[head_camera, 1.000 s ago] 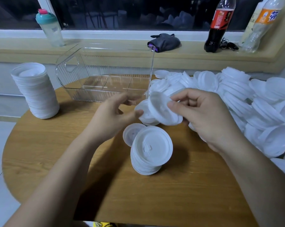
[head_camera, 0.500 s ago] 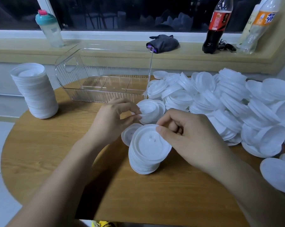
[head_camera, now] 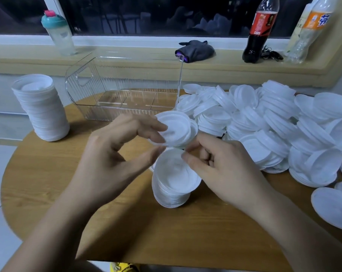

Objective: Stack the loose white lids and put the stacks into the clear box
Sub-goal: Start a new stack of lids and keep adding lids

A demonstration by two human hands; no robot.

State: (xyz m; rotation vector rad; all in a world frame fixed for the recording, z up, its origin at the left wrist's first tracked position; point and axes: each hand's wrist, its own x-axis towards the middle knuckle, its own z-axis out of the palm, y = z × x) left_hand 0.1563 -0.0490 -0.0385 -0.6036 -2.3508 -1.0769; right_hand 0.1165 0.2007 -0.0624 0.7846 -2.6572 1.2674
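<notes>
A short stack of white lids (head_camera: 173,179) stands on the round wooden table (head_camera: 48,173) in front of me. My left hand (head_camera: 115,158) pinches a couple of nested white lids (head_camera: 178,128) between fingers and thumb, raised just behind the stack. My right hand (head_camera: 223,169) has curled fingers, and its index tip and thumb pinch the rim of the stack's top lid. A big heap of loose white lids (head_camera: 274,124) covers the table's right side. The clear box (head_camera: 125,89) sits at the back with nothing in it.
A tall finished stack of lids (head_camera: 41,108) stands at the table's left edge. On the window ledge are a teal-capped bottle (head_camera: 58,32), a dark cloth (head_camera: 195,51), a cola bottle (head_camera: 259,30) and an orange-label bottle (head_camera: 309,30).
My right hand brought a lid down from the air onto the short stack. My left hand picked nested lids off the heap's edge and lifted them.
</notes>
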